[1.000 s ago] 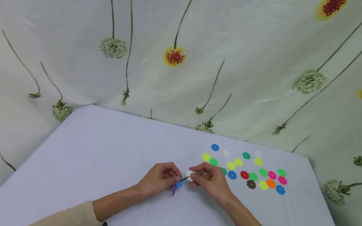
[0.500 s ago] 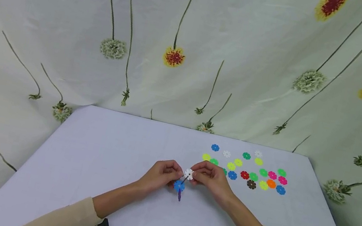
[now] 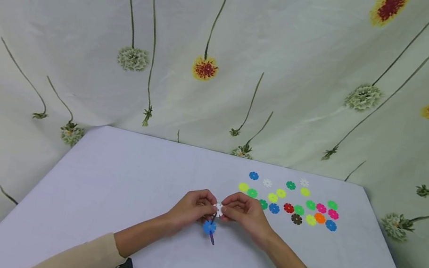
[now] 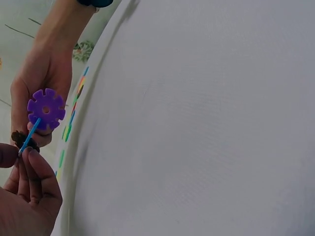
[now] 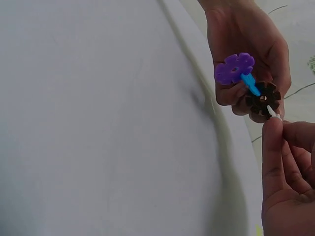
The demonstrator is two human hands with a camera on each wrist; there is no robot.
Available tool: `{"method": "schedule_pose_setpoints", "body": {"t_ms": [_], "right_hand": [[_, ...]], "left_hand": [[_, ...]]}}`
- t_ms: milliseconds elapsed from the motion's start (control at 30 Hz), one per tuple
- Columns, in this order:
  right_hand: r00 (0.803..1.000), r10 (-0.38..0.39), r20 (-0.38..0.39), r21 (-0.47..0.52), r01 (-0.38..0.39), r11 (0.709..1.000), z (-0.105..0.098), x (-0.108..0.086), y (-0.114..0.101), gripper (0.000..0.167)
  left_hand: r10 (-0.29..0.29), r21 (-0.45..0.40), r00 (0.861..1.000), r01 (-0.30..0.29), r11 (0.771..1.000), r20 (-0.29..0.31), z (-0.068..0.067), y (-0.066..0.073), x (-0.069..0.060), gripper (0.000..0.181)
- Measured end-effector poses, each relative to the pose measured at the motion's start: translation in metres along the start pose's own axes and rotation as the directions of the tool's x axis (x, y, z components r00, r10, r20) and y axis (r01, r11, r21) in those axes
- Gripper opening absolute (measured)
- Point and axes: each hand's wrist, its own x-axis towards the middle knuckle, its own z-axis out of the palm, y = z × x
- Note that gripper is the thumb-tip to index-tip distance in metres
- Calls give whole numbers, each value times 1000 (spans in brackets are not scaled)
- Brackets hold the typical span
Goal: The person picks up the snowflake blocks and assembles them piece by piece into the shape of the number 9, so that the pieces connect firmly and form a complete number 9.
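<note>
Between the two hands a white notched disc (image 3: 219,209) is pinched by the fingertips of both. My left hand (image 3: 192,209) holds its left edge, my right hand (image 3: 245,213) its right edge. Joined below it hang a dark brown disc, a blue disc (image 3: 209,227) and a purple disc (image 3: 212,239). In the right wrist view the purple disc (image 5: 235,68) links through the blue disc (image 5: 250,84) to the brown disc (image 5: 264,99), and the white disc (image 5: 273,113) meets the brown one. The left wrist view shows the purple disc (image 4: 46,109) face-on.
Loose discs lie flat at the right back of the white table (image 3: 127,166), among them a red one (image 3: 288,208), a brown one (image 3: 296,219), an orange one (image 3: 320,218) and several green, yellow, blue, pink and white ones. A flowered cloth hangs behind.
Both hands have come closer together around the white disc. The blue and purple discs have swung down and now hang lower, below the fingers.
</note>
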Motion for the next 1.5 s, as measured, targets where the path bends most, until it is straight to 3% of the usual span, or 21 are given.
{"method": "schedule_pose_setpoints", "body": {"t_ms": [133,267,467,633,833,933,1267,1367,1500], "right_hand": [[999,-26,-33,-84,23,996,-6,5,-3,28],[989,-55,-140,-257,17,966,-15,12,-3,23],[948,-61,-312,-461,-96,882,-33,21,6,16],[924,-115,-364,-582,-130,803,-44,29,13,19],[933,-137,-333,-702,-148,696,-46,36,14,33],[937,-121,-327,-726,-167,667,-46,40,13,39],[947,-131,-292,-742,-138,656,-52,53,12,25],[949,-117,-293,-723,-141,676,-51,56,10,24],[948,-101,-303,-677,-139,723,-49,57,8,20]], "left_hand": [[-1,-26,1000,0,1000,-13,-2,-3,0,21],[-18,-26,999,18,1000,-27,-3,-5,0,21],[-32,-41,999,32,999,-8,-5,-10,-1,22],[-38,-49,999,38,998,3,-6,-11,-3,23],[-46,-41,999,46,998,5,-5,-11,-6,23],[-43,-42,999,43,998,5,-5,-11,-7,22],[-55,-48,998,55,997,6,-7,-12,-7,21],[-53,-47,999,54,997,6,-8,-12,-8,21],[-53,-49,999,53,997,1,-8,-11,-8,21]]}}
